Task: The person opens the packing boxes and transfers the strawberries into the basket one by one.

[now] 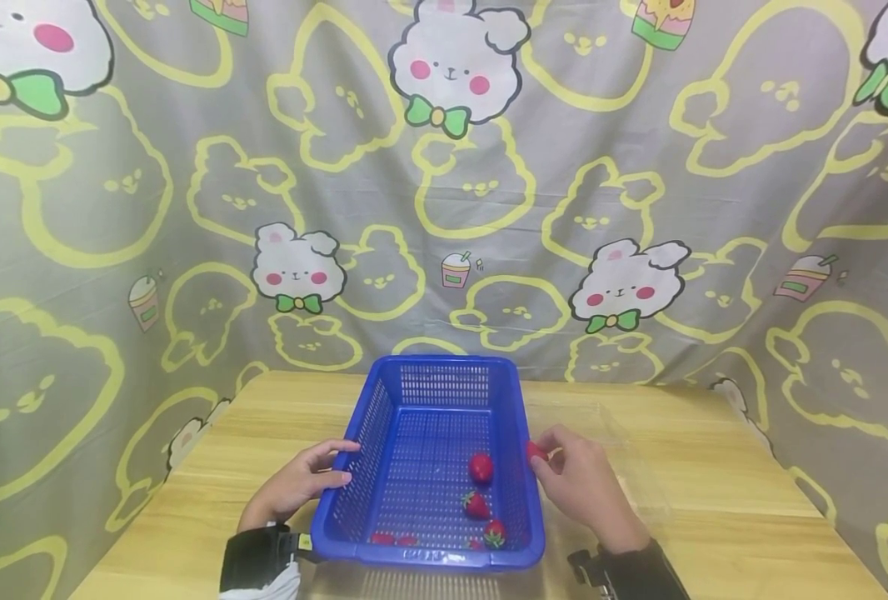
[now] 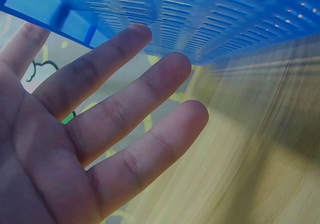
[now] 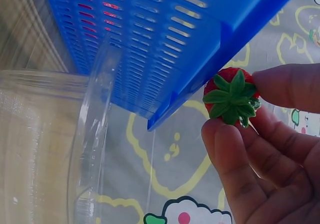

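Observation:
A blue plastic basket (image 1: 406, 552) with slotted walls stands on the table. On its floor, towards the right and near sides, lie several red strawberries (image 1: 481, 468), some with green leaf caps. My right hand (image 1: 581, 482) is just outside the basket's right rim, pinching a strawberry (image 3: 231, 96) between thumb and fingers; its green cap faces the right wrist camera. At the left rim is my left hand (image 1: 297, 482), its fingertips touching the basket's edge. In the left wrist view, its fingers (image 2: 150, 149) are nearly straight and spread beside the slotted wall.
A clear plastic box (image 3: 90, 134) stands to the right of the basket, close against its wall. The wooden table (image 1: 714, 467) extends to both sides. A grey patterned curtain (image 1: 489, 200) hangs behind the table and along its sides.

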A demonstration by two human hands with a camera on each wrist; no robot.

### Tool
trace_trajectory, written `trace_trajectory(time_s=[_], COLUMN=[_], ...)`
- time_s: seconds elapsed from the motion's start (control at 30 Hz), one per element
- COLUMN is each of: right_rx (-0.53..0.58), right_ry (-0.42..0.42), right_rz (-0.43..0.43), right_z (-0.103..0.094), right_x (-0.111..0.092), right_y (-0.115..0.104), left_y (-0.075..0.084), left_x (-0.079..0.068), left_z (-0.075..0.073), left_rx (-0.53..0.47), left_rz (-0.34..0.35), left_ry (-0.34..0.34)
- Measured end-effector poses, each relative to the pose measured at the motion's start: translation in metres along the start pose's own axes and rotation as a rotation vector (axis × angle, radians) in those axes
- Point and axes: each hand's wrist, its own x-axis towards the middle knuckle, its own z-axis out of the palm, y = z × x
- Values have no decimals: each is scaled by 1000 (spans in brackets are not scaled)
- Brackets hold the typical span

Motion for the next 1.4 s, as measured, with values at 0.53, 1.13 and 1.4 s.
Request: trace_trajectory(time_s=[0.53,1.13,1.4], right_rx=[21,54,35], right_ry=[-16,-3,8], right_rz=[11,-60,-130], right_z=[2,7,13], right_x=[-2,-5,-5], right_y=[-7,-15,-14], left_y=[3,2,2], left_x=[-1,-2,-1], left_z=[2,1,1], left_rx=[4,-9,-9], left_rz=[-1,21,22], left_ry=[-4,-21,-19])
